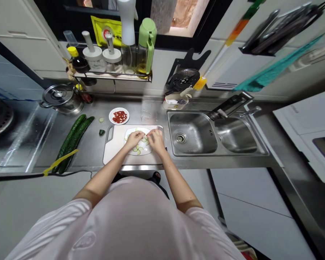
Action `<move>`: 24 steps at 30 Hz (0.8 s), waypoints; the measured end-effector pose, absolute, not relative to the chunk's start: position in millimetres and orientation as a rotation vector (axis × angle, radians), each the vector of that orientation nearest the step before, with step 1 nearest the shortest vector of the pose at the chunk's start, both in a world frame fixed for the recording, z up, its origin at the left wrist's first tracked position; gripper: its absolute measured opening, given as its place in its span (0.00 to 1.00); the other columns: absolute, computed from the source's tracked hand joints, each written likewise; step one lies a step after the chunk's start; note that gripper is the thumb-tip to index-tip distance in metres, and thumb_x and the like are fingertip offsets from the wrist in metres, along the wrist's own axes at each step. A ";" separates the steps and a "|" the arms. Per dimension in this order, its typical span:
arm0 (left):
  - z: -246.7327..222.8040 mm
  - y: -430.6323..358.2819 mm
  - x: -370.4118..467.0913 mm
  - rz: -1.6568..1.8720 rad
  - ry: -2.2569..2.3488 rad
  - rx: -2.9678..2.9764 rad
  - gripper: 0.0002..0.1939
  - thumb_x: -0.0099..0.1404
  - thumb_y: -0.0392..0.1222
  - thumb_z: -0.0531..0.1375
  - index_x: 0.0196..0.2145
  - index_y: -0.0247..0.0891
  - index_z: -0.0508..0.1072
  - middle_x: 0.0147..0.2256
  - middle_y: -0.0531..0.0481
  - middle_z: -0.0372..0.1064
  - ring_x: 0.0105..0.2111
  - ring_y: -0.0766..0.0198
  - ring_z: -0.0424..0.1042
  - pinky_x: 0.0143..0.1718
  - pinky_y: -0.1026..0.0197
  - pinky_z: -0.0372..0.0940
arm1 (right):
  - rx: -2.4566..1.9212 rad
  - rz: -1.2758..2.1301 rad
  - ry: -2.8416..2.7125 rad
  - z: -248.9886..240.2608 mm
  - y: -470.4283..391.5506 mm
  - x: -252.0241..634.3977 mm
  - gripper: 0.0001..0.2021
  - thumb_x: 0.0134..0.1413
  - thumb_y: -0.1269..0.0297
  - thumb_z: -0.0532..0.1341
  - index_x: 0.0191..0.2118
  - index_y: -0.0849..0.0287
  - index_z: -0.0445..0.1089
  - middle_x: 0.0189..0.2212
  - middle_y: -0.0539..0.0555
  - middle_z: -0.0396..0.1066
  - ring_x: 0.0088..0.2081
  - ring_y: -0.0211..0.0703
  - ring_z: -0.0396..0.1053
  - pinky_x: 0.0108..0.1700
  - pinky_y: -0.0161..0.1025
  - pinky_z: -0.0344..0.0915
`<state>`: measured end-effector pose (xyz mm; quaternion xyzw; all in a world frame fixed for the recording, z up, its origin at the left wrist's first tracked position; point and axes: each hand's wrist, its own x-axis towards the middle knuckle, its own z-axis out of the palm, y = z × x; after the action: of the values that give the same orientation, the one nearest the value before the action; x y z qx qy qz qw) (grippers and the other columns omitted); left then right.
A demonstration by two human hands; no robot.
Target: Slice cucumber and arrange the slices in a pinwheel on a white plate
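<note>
We see two hands close together, the left hand (134, 138) and the right hand (156, 139), fingertips bent and nearly meeting over one white plate (148, 150); we cannot tell whether a slice is pinched between them. On the plate lie several cucumber slices (137, 149), thin, pale, darker green at the rim; the hands hide too many to count. One cutting board (114, 151) lies beneath. Beyond it we count one small dish (111, 116) of red pieces (120, 116), one loose slice (101, 119), one dark green end piece (102, 133) and two whole cucumbers (78, 138), long and bumpy. Farther out stand one lidded pot (61, 103) and a sink with two basins (196, 131). The shelf (116, 76) bears two white-lidded jars (93, 59); one yellow packet (99, 30) behind has dark writing we cannot read. The shirt's oval emblem (83, 241) is unreadable too.
</note>
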<state>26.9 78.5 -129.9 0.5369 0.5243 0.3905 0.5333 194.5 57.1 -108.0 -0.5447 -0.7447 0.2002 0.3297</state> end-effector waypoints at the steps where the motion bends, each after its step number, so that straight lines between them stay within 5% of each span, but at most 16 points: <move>1: -132.5 78.8 25.8 0.929 1.293 1.303 0.14 0.54 0.50 0.61 0.32 0.37 0.76 0.26 0.51 0.71 0.27 0.66 0.68 0.34 0.63 0.62 | -1.436 0.520 -1.949 -111.2 57.5 196.2 0.07 0.58 0.65 0.54 0.37 0.56 0.69 0.40 0.55 0.65 0.46 0.49 0.58 0.51 0.46 0.56; 24: -158.2 82.2 47.7 0.494 1.614 1.782 0.08 0.57 0.36 0.57 0.34 0.39 0.75 0.31 0.46 0.73 0.31 0.60 0.69 0.34 0.62 0.59 | -1.699 0.377 -2.143 -162.4 60.2 191.9 0.06 0.56 0.67 0.56 0.34 0.58 0.71 0.41 0.57 0.64 0.47 0.50 0.53 0.48 0.45 0.55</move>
<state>47.7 82.2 -158.2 0.6836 0.6190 0.1893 0.3371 191.9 60.2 -162.4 -0.6043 -0.7623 0.1340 0.1892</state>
